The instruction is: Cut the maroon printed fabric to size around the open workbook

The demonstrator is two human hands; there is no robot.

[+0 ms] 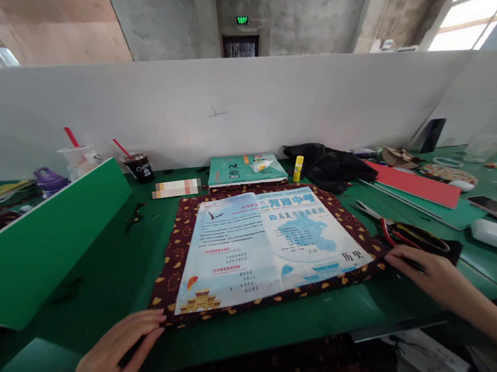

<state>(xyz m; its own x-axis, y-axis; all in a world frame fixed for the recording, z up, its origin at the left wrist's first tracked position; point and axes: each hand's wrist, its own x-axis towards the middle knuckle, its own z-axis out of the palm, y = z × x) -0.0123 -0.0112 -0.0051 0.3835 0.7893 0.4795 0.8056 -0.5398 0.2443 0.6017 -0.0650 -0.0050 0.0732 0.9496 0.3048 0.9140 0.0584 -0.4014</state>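
A dark brown patterned cloth (173, 237) lies spread on the green table (102, 252). On top of it rests an open paper book cover (238, 247), its printed side up, with Chinese text and a blue map. My left hand (115, 353) pinches the cloth's near left corner between thumb and fingers. At the near right corner, my right hand (421, 267) pinches the same cloth. Just beyond my right hand lie scissors (399, 231) with red and black handles, blades pointing away to the left.
A green board (56, 240) leans at the left. Behind the cloth are a green book (246, 169), a yellow glue stick (298, 168) and a black cloth bundle (330, 164). Drinks cups stand back left, including a black cup (140, 168). A red board (415, 183) lies right.
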